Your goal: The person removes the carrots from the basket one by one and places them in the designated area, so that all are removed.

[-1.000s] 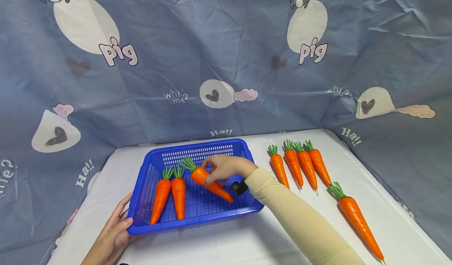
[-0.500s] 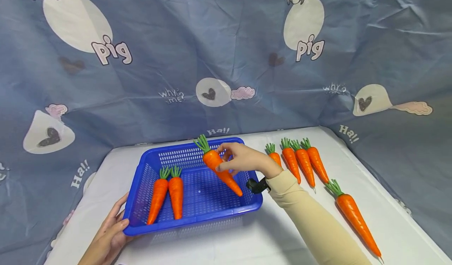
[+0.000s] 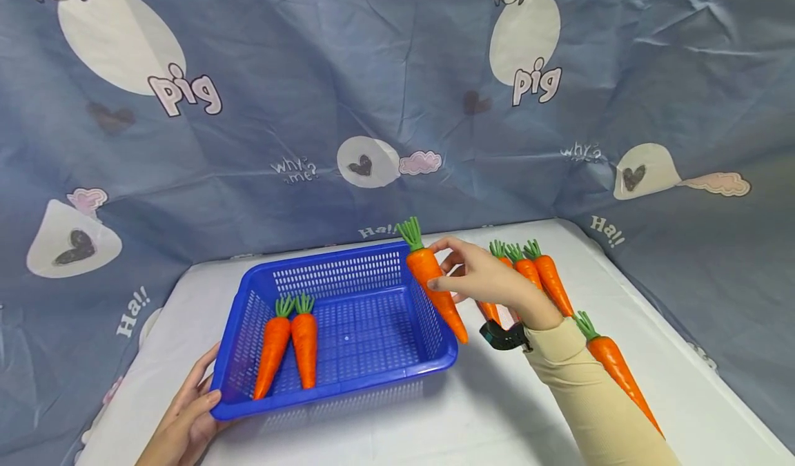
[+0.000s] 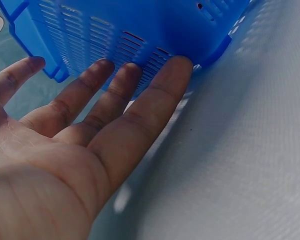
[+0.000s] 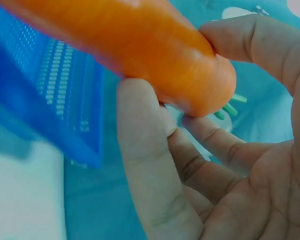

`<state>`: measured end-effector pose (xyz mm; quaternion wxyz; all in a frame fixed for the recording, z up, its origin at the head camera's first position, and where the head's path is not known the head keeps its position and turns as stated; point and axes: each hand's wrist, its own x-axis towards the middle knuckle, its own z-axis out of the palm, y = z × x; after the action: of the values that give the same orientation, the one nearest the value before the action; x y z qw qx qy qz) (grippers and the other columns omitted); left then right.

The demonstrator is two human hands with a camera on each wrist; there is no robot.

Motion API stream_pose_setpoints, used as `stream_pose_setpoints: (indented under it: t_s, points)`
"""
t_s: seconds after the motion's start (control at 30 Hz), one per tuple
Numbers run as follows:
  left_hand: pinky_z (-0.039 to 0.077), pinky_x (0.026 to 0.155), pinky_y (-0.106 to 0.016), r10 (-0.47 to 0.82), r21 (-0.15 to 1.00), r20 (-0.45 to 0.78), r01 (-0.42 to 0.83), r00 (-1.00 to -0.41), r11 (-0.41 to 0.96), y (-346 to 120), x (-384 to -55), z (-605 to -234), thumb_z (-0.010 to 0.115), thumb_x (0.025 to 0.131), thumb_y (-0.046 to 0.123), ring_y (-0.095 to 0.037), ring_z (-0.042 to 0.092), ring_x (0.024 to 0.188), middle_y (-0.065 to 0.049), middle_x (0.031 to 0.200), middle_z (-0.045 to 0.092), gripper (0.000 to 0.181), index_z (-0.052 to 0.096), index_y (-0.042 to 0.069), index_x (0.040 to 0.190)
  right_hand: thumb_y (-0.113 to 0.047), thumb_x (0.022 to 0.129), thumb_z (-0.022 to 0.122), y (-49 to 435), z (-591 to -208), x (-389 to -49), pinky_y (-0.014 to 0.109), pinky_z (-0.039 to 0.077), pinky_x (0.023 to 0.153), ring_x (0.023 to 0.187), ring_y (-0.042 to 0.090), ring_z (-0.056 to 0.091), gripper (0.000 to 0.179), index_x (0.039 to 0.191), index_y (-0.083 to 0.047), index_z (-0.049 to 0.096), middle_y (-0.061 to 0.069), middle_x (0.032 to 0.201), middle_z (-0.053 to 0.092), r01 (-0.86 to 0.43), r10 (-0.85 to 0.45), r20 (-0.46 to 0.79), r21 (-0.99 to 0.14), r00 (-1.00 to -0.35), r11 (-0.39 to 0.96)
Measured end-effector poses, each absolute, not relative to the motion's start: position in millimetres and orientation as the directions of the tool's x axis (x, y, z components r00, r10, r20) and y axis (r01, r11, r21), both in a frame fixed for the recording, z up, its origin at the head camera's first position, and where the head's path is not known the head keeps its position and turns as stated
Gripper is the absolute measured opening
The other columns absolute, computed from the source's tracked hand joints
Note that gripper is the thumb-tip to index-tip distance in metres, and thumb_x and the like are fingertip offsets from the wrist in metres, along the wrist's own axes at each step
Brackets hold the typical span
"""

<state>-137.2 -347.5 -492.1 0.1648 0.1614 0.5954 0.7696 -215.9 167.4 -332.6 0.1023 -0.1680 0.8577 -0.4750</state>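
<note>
My right hand (image 3: 487, 276) pinches an orange carrot (image 3: 435, 283) with green stems, thumb on one side and fingertips on the other. It holds this carrot over the right rim of a blue perforated plastic basket (image 3: 335, 387), tip pointing down to the right. In the right wrist view the carrot's thick end (image 5: 210, 82) lies between the fingers. Two more carrots, a left one (image 3: 272, 355) and one beside it (image 3: 305, 348), lie in the basket's left part. Against the basket's left side my left hand (image 3: 186, 414) rests, with straight fingers touching the wall (image 4: 155, 30) in the left wrist view.
Several carrots (image 3: 553, 283) lie in a row on the white tablecloth (image 3: 497, 411) right of the basket, partly hidden by the right hand and forearm. A single carrot (image 3: 621, 369) lies nearer, partly behind the sleeve. A blue-grey printed cloth (image 3: 373, 59) hangs behind.
My right hand has lifted the carrot from inside the basket and carried it right to the basket's right rim. The left hand keeps its place at the basket's side.
</note>
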Motion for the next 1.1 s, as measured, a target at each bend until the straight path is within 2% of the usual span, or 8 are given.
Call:
stream_pose_setpoints:
  t_s: [0.13,0.3,0.37,0.47,0.57,0.9,1.1]
  points:
    - [0.062,0.101,-0.037,0.456,0.97,0.068,-0.048,-0.887,-0.238,-347,-138,-492,0.023,0.114,0.006,-0.008,0.064,0.134,0.02,0.153,0.055,0.062,0.018,0.038,0.167,-0.027,0.095,0.078,191,-334,-202,0.039,0.063,0.069,0.083,0.025,0.072,0.058,0.146,-0.016,0.052,0.015,0.107,0.064,-0.186,-0.334,0.002,-0.833,-0.943,0.52]
    - [0.062,0.1,-0.037,0.443,0.97,0.057,-0.055,-0.895,-0.235,-347,-138,-492,0.024,0.114,0.007,-0.009,0.066,0.133,0.02,0.152,0.056,0.061,0.02,0.039,0.166,-0.024,0.096,0.078,218,-338,-183,0.038,0.057,0.051,0.073,0.029,0.07,0.058,0.146,-0.014,0.05,0.016,0.108,0.062,-0.161,-0.282,0.005,-0.831,-0.959,0.532]
    - [0.062,0.1,-0.038,0.439,0.971,0.058,-0.053,-0.896,-0.235,-346,-138,-493,0.024,0.114,0.007,-0.009,0.066,0.132,0.019,0.151,0.056,0.061,0.02,0.039,0.166,-0.021,0.097,0.078,227,-339,-176,0.038,0.058,0.052,0.073,0.029,0.068,0.058,0.146,-0.009,0.049,0.018,0.107,0.062,-0.167,-0.278,0.018,-0.837,-0.96,0.52]
    - [0.062,0.1,-0.039,0.439,0.963,0.061,-0.062,-0.897,-0.261,-346,-138,-493,0.025,0.114,0.006,-0.009,0.066,0.132,0.019,0.151,0.056,0.061,0.023,0.04,0.165,-0.021,0.097,0.078,239,-341,-165,0.035,0.063,0.064,0.079,0.027,0.067,0.06,0.148,-0.007,0.049,0.019,0.11,0.062,-0.16,-0.257,0.022,-0.832,-0.966,0.531]
    - [0.062,0.101,-0.039,0.451,0.952,0.072,-0.074,-0.89,-0.298,-347,-138,-494,0.024,0.114,0.005,-0.009,0.065,0.133,0.018,0.151,0.056,0.062,0.026,0.04,0.164,-0.023,0.098,0.078,251,-343,-154,0.034,0.064,0.071,0.087,0.024,0.068,0.061,0.149,-0.009,0.05,0.017,0.112,0.064,-0.145,-0.23,0.015,-0.815,-0.973,0.562]
    - [0.061,0.103,-0.04,0.491,0.921,0.115,-0.093,-0.863,-0.378,-349,-138,-494,0.021,0.113,0.002,-0.012,0.065,0.135,0.015,0.152,0.057,0.065,0.033,0.042,0.163,-0.028,0.098,0.079,286,-354,-123,0.032,0.063,0.069,0.088,0.016,0.067,0.063,0.15,-0.006,0.05,0.014,0.112,0.067,-0.095,-0.122,0.021,-0.759,-0.992,0.644]
    - [0.061,0.104,-0.041,0.501,0.922,0.129,-0.082,-0.856,-0.378,-349,-139,-495,0.021,0.113,0.001,-0.012,0.065,0.135,0.015,0.153,0.057,0.066,0.031,0.041,0.164,-0.024,0.099,0.078,302,-366,-109,0.032,0.061,0.066,0.075,0.017,0.066,0.065,0.152,-0.004,0.047,0.012,0.107,0.066,-0.06,-0.095,-0.004,-0.754,-0.995,0.655]
